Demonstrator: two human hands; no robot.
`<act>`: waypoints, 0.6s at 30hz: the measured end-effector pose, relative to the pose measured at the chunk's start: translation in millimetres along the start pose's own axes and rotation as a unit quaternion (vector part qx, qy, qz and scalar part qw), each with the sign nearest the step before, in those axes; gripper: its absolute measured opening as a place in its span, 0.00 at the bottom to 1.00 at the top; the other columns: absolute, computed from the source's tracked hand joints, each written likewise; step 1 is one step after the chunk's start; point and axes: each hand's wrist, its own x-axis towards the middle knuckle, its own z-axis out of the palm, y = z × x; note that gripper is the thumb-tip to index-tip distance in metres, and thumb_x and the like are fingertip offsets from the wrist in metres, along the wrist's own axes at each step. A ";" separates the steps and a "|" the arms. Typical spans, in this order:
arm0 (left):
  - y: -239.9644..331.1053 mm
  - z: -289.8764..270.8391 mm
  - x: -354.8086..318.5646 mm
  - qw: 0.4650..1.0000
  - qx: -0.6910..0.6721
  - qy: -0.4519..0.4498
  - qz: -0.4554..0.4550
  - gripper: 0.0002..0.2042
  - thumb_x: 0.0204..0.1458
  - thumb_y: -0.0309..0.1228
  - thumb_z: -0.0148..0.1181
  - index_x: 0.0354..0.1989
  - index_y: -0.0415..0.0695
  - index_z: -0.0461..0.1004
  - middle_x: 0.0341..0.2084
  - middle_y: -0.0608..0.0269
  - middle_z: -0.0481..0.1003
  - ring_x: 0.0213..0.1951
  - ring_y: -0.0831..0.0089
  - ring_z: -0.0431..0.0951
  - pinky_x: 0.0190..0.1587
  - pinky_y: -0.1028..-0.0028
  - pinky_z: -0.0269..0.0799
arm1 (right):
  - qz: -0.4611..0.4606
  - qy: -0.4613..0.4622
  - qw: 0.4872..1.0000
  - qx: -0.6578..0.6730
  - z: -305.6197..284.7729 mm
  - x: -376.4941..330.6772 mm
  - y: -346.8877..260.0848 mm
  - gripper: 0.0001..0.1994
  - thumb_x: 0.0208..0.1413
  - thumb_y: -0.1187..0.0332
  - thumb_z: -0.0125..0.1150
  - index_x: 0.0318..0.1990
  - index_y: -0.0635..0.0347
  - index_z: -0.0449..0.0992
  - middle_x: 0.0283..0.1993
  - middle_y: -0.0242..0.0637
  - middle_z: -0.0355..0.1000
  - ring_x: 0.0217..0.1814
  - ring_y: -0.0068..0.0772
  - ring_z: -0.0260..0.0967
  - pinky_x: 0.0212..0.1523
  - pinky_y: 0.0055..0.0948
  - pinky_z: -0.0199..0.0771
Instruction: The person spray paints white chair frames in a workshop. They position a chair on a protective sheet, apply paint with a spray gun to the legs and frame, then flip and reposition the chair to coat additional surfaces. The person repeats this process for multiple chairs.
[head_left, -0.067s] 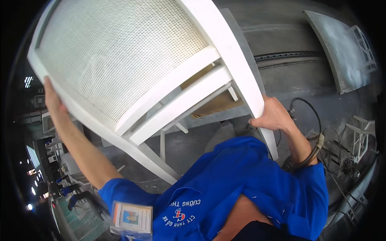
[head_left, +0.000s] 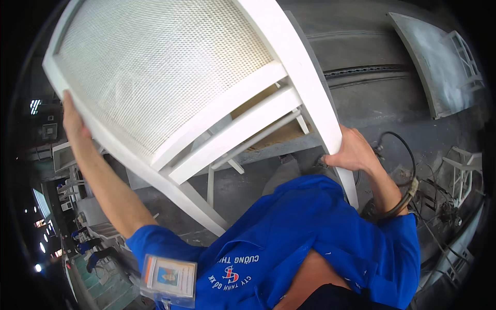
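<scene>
Chair [head_left: 219, 114] shifted R; white frame [head_left: 287, 46], fine-mesh back [head_left: 155, 77]; L hand [head_left: 74, 121] & R hand [head_left: 352, 150] holding side posts [head_left: 316, 98].

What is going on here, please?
A person in a blue shirt is handling a white chair with a mesh panel. The left hand is at the outer edge of one side post; the right hand grips the opposite post, lower in the picture. The chair slants in front of the person.
</scene>
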 end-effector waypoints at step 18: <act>-242.8 177.0 56.2 0.976 0.062 -0.115 -0.176 0.40 0.63 0.57 0.58 0.65 0.27 0.68 0.61 0.42 0.74 0.58 0.55 0.77 0.61 0.66 0.72 | 0.175 0.055 0.983 0.020 21.2 -27.7 52.8 0.48 0.38 0.61 0.72 0.73 0.56 0.62 0.48 0.59 0.80 0.52 0.61 0.79 0.58 0.47 0.76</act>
